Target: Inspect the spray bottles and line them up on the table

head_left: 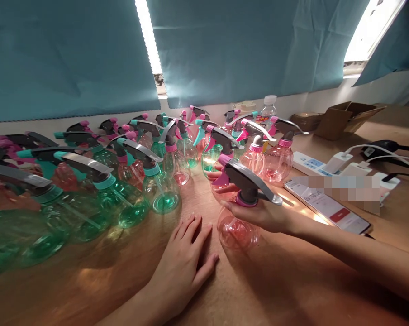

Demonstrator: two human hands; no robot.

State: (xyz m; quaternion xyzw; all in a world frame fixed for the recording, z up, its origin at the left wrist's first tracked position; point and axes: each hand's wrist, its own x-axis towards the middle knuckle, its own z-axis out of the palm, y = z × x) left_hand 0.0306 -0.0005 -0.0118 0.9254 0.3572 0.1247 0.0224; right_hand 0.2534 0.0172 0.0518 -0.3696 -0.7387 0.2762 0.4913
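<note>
My right hand (255, 215) is wrapped round the neck of a pink spray bottle (238, 233) with a grey and pink trigger head, which stands upright on the wooden table (130, 290). Palm down, my left hand (187, 253) lies on the tabletop with its fingers spread, left of that bottle, holding nothing. Green spray bottles stand on the left, the nearest to my left hand being a round one (162, 192). Behind my right hand are more pink bottles, among them one (277, 158) at the right end of the group.
To the right lie a phone (330, 208) with a lit screen and a white power strip (315, 163) with plugs and cables. Farther back are an open cardboard box (343, 120) and a clear capped bottle (268, 108). Blue-green cloth (241, 50) covers the wall behind.
</note>
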